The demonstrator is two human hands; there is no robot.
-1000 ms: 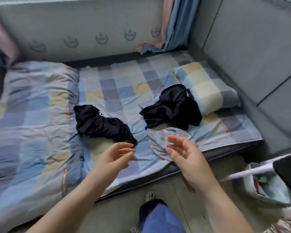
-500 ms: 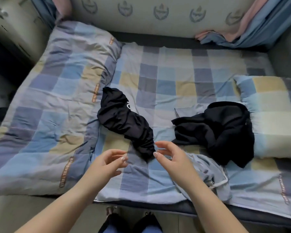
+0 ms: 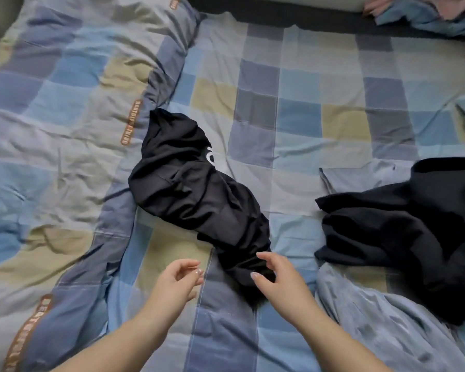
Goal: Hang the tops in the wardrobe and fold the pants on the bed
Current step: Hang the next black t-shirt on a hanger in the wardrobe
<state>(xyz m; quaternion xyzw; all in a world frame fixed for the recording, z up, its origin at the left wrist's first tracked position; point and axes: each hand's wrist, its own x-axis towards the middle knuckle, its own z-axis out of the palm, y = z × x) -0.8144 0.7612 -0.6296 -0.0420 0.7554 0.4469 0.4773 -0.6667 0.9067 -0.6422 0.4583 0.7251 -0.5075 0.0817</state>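
A crumpled black garment with a white print (image 3: 199,194) lies across the middle of the checked bed sheet (image 3: 301,108). My right hand (image 3: 282,283) reaches over its near end, fingers loosely curved and touching the cloth at most lightly. Just left of the garment my left hand (image 3: 176,284) hovers, fingers relaxed and holding nothing. A second black garment (image 3: 403,229) is heaped at the right. A light grey-blue garment (image 3: 387,326) lies in front of it at the lower right.
A folded checked duvet (image 3: 65,130) covers the left part of the bed. Blue and pink fabric (image 3: 427,12) hangs at the top right corner, behind the dark far edge of the bed.
The view has moved closer and to the left over the bed. Both hands have advanced from above the grey-blue garment toward the near end of the printed black garment.
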